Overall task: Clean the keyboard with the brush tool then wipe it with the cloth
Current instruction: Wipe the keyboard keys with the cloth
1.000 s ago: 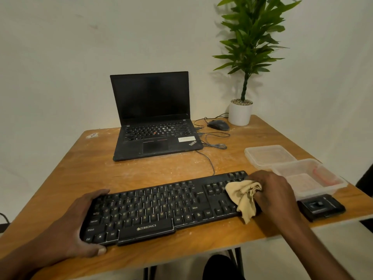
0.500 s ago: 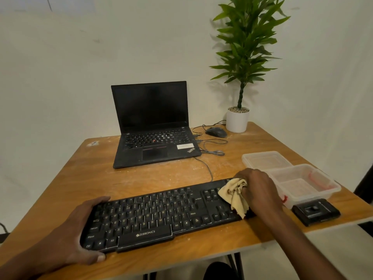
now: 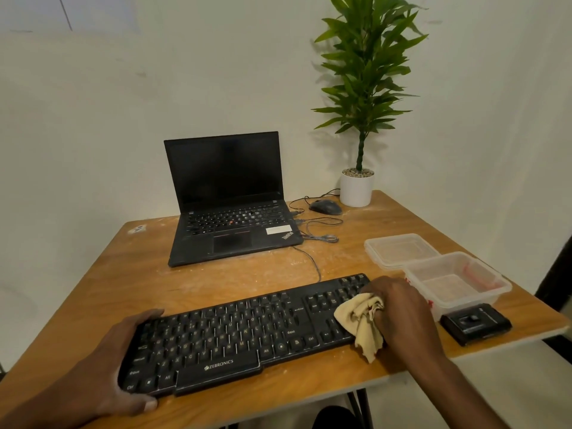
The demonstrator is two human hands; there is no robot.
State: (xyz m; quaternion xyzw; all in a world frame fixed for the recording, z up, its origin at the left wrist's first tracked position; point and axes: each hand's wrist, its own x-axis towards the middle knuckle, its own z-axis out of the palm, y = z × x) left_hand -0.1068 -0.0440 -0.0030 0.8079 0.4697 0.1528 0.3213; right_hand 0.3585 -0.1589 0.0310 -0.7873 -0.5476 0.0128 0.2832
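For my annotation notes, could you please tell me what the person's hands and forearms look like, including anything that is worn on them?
Both are bare. The left hand and its forearm show no glove, sleeve, watch or ring in this view; a short, pale thumbnail is visible. The right hand and its forearm are likewise uncovered, with no wristband or jewellery visible. No sleeve edge enters the frame on either side.

Counted around the keyboard (image 3: 244, 335): one keyboard, one cloth (image 3: 360, 323), two hands (left hand (image 3: 105, 366), right hand (image 3: 402, 314)). Behind it, one laptop (image 3: 229, 205), one mouse (image 3: 325, 207), one potted plant (image 3: 359, 125). To its right, two clear plastic containers (image 3: 399, 249) (image 3: 458, 280) and one small black box (image 3: 475, 323). One counter (image 3: 93, 289).
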